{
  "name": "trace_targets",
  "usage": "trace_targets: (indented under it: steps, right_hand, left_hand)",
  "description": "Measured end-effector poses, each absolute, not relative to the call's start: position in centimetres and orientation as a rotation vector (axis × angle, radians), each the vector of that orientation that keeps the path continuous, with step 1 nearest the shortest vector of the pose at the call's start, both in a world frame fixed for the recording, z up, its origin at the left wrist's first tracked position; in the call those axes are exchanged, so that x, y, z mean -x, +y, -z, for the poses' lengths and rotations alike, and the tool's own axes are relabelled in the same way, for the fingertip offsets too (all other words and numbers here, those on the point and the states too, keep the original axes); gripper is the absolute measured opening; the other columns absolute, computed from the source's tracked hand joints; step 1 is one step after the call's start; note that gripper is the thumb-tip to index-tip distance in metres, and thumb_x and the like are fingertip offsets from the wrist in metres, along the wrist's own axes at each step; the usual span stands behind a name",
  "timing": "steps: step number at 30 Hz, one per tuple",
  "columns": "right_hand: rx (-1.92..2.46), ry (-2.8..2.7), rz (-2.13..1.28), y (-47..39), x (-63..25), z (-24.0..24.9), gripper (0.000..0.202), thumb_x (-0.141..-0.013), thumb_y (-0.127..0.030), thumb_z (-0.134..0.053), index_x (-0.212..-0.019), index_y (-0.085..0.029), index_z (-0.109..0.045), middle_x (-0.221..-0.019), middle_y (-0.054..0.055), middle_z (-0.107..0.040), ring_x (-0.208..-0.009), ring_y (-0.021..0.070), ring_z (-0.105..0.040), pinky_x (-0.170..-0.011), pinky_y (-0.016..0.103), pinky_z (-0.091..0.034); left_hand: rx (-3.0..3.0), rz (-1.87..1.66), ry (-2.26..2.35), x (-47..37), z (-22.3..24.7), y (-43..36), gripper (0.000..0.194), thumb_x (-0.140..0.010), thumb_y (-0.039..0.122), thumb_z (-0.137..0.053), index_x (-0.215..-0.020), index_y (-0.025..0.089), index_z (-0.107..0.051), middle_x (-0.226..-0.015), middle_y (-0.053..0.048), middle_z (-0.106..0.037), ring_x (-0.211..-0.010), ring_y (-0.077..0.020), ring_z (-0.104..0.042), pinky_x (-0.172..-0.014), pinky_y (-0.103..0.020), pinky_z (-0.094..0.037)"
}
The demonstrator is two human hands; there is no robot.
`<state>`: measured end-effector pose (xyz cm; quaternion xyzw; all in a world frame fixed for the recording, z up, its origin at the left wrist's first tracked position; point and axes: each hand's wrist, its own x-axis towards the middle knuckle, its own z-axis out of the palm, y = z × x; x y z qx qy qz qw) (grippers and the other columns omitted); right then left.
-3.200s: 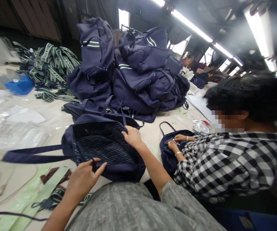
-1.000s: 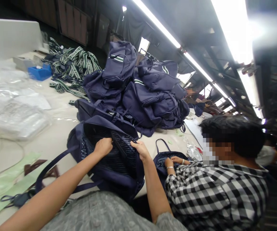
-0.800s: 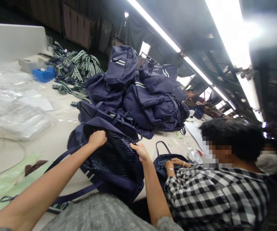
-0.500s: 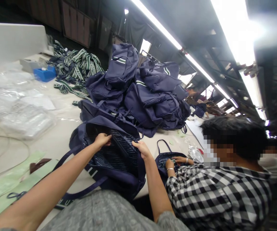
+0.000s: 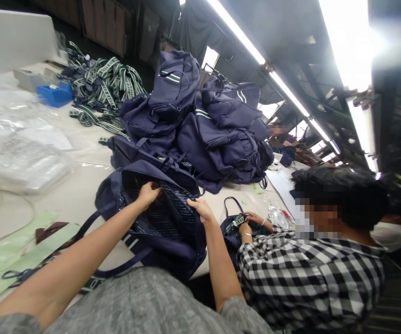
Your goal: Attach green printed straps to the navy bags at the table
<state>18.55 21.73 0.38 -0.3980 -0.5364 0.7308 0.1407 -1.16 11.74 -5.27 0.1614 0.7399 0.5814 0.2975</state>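
A navy duffel bag (image 5: pixel 183 253) lies in front of me with its top gaping, showing a dark lining (image 5: pixel 158 218) printed with rows of white marks. Inside the mouth, my left hand (image 5: pixel 148 195) is closed on the lining near the far edge, its fingertips partly hidden. At the right side of the opening, my right hand (image 5: pixel 202 211) pinches the bag's edge between thumb and fingers. One carrying strap (image 5: pixel 124 268) loops toward my body, beneath my left forearm.
Beyond the bag rises a heap of navy bags (image 5: pixel 217 134). Green-and-white patterned straps (image 5: pixel 106 83) pile up behind, near a blue box (image 5: pixel 54 94). Clear plastic bags (image 5: pixel 26 157) cover the left. At right, a co-worker in a checked shirt (image 5: pixel 305 278) handles another navy bag (image 5: pixel 231 239).
My view has shifted slightly, moving the scene left and up. Both my hands keep their places on the bag. The co-worker's hands have moved, with a patterned strap now showing more.
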Motion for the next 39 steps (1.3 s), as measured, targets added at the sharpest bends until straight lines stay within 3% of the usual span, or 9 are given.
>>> trace_targets:
  steps: [3,5,10,18,21,25,29,35,39]
  right_hand:
    - [1.136,-1.571,-2.118,22.0,-18.6,-0.2,0.027,-0.060,-0.031,-0.083,-0.069,-0.013,-0.066,-0.061,0.002,-0.067,-0.054,0.0141,-0.060,-0.060,0.027,-0.048]
    - [1.127,-1.592,-2.124,22.2,-18.7,-0.1,0.027,-0.060,-0.032,-0.083,-0.068,-0.013,-0.065,-0.061,0.002,-0.067,-0.054,0.0138,-0.059,-0.060,0.027,-0.047]
    - [1.088,-1.565,-2.152,23.0,-18.9,0.3,0.027,-0.060,-0.032,-0.083,-0.069,-0.013,-0.065,-0.062,0.003,-0.067,-0.054,0.0136,-0.059,-0.060,0.027,-0.047]
    - [1.093,-1.545,-2.190,24.4,-19.3,1.0,0.026,-0.066,-0.031,-0.081,-0.075,-0.012,-0.065,-0.068,0.005,-0.070,-0.059,0.0159,-0.064,-0.065,0.028,-0.051]
    - [1.094,-1.558,-2.199,24.5,-19.5,0.9,0.028,-0.065,-0.032,-0.081,-0.078,-0.012,-0.066,-0.069,0.005,-0.070,-0.062,0.0172,-0.065,-0.066,0.029,-0.051]
    - [1.087,-1.540,-2.201,24.1,-19.4,0.7,0.030,-0.062,-0.032,-0.082,-0.078,-0.012,-0.066,-0.067,0.004,-0.070,-0.061,0.0161,-0.064,-0.068,0.028,-0.051]
    - [1.113,-1.527,-2.208,23.7,-19.2,0.6,0.030,-0.061,-0.031,-0.083,-0.076,-0.012,-0.065,-0.065,0.003,-0.068,-0.060,0.0152,-0.063,-0.065,0.027,-0.051]
    - [1.133,-1.503,-2.213,23.3,-19.1,0.9,0.028,-0.062,-0.030,-0.083,-0.075,-0.011,-0.067,-0.063,0.003,-0.067,-0.056,0.0138,-0.061,-0.062,0.026,-0.050]
    - [1.138,-1.501,-2.226,23.0,-19.1,0.6,0.027,-0.063,-0.029,-0.083,-0.073,-0.010,-0.066,-0.061,0.003,-0.067,-0.053,0.0127,-0.059,-0.060,0.025,-0.049]
  left_hand:
    - [-0.599,-1.386,2.046,1.5,4.8,11.7,0.018,-0.082,0.025,-0.055,-0.093,0.012,-0.062,-0.079,-0.009,-0.070,-0.071,-0.0210,-0.069,-0.070,-0.030,-0.055]
    - [-0.712,-1.259,2.142,1.6,4.5,11.3,0.016,-0.081,0.025,-0.052,-0.087,0.015,-0.063,-0.076,-0.009,-0.070,-0.076,-0.0242,-0.069,-0.076,-0.034,-0.054]
    - [-1.010,-0.981,2.308,0.8,3.8,9.6,0.020,-0.082,0.025,-0.046,-0.088,0.019,-0.064,-0.098,-0.015,-0.070,-0.106,-0.0329,-0.063,-0.092,-0.043,-0.045]
    - [-1.248,-0.920,2.004,-7.5,4.7,8.2,0.007,-0.077,0.021,-0.055,-0.075,0.022,-0.061,-0.087,-0.008,-0.070,-0.097,-0.0279,-0.064,-0.094,-0.041,-0.043]
    - [-1.102,-1.043,1.852,-8.3,5.8,8.4,0.005,-0.076,0.024,-0.059,-0.072,0.021,-0.060,-0.077,-0.005,-0.068,-0.085,-0.0237,-0.066,-0.086,-0.036,-0.049]
    - [-0.708,-1.233,1.702,-6.6,6.8,9.1,0.022,-0.085,0.037,-0.052,-0.079,0.017,-0.058,-0.073,-0.007,-0.065,-0.060,-0.0182,-0.064,-0.063,-0.033,-0.055]
    - [-0.399,-1.401,1.605,-5.0,7.0,10.0,0.036,-0.079,0.048,-0.063,-0.086,0.014,-0.054,-0.075,-0.008,-0.065,-0.063,-0.0177,-0.066,-0.064,-0.034,-0.058]
    - [-0.281,-1.421,1.599,-4.6,6.6,11.4,0.032,-0.069,0.035,-0.074,-0.077,0.015,-0.051,-0.065,-0.005,-0.063,-0.064,-0.0178,-0.066,-0.064,-0.030,-0.057]
    - [-0.264,-1.350,1.769,-4.7,6.5,12.5,0.028,-0.062,0.027,-0.076,-0.074,0.016,-0.054,-0.061,-0.008,-0.063,-0.065,-0.0242,-0.067,-0.060,-0.033,-0.055]
